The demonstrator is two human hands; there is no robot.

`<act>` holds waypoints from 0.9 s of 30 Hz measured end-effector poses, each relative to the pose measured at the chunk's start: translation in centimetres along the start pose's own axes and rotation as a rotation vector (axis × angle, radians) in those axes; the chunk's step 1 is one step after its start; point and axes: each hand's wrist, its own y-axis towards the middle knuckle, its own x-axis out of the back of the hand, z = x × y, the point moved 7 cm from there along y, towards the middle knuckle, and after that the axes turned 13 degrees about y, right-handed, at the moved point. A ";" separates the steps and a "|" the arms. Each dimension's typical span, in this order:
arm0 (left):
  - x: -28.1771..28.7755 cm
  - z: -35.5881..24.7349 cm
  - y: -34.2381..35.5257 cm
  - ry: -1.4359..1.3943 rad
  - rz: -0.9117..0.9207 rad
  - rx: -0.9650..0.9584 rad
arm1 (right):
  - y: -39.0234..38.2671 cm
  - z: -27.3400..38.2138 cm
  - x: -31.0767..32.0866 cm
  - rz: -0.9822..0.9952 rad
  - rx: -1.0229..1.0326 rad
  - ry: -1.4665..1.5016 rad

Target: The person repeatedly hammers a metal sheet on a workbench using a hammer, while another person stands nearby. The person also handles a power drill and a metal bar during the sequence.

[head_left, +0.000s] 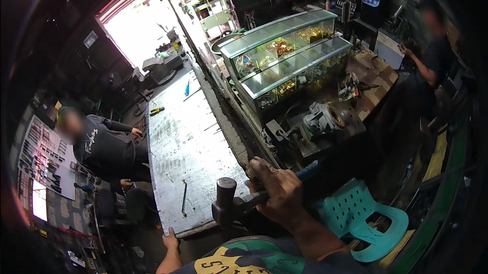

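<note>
My right hand (282,192) is wrapped around the handle of a hammer (226,191), its heavy metal head hanging over the near end of a metal-topped workbench (193,137). At that bench's near left corner, my left hand (172,242) grips the edge, with some fingers hidden. A double-ended wrench (184,198) lies on the bench top near the hammer, with a thin rod beside it. Farther up the bench are a yellow-handled tool (157,111) and a blue-handled tool (187,88).
A person (109,137) stands left of the bench; another person (432,55) is at the far right. Glass-fronted bins of small parts (284,53) stand beyond the bench, with a grey metal machine part (323,117) nearby. A teal plastic chair (363,218) is on my right.
</note>
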 end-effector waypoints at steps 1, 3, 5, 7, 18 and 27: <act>0.1 0.0 0.1 0.043 -0.021 -0.021 | -0.1 -0.1 0.0 -0.006 0.003 -0.014; 0.2 0.5 0.3 0.086 -0.019 0.015 | -0.2 -0.3 0.1 -0.026 0.005 -0.015; 0.6 -0.2 0.1 0.169 -0.066 -0.066 | -0.3 -0.3 0.1 -0.031 0.002 -0.014; 0.7 -0.4 -0.4 0.193 -0.055 -0.072 | -0.1 -0.4 -0.1 -0.017 -0.007 -0.010; 0.7 -0.4 -0.8 0.173 -0.058 -0.097 | -1.1 -1.7 -0.3 0.130 -0.103 0.012; -1.9 -0.7 -3.6 -0.848 0.160 0.079 | 0.3 0.6 -0.4 -0.005 -0.005 -0.025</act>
